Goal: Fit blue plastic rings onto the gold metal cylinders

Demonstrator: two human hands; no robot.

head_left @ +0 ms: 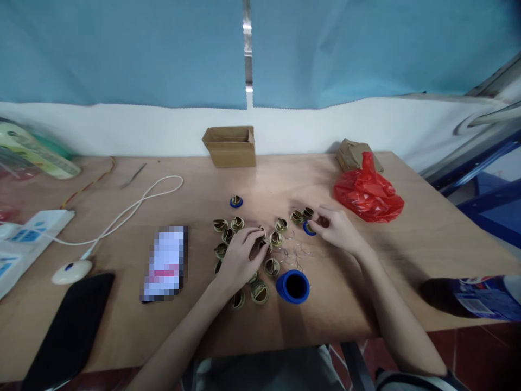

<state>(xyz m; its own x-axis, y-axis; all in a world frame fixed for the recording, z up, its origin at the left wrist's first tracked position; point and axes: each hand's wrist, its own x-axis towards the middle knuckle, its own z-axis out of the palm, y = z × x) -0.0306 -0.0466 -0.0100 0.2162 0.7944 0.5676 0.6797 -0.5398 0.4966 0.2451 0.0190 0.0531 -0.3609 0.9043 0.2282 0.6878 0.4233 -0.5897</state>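
Observation:
Several round brass-coloured metal pieces [259, 292] with slotted faces stand grouped on the wooden table. My left hand [240, 258] reaches over the group, its thumb and curved fingers closed around one of them and covering part of others. To the right, my right hand [336, 228] pinches at a blue-rimmed metal piece [309, 227], beside two plain ones. Another blue-rimmed piece [236, 201] sits apart, farther back. Thin curved wires [291, 255] lie between my hands. Nearest me is a blue cylinder [284, 288] with a dark round opening.
At the back stand an open cardboard box [234, 155], a red plastic bag [368, 193] and a brown package [350, 155]. A bottle [476, 297] lies at right. Leftward are a lit phone [165, 263], a black phone [69, 326], a white cable [138, 203] and a power strip [30, 244].

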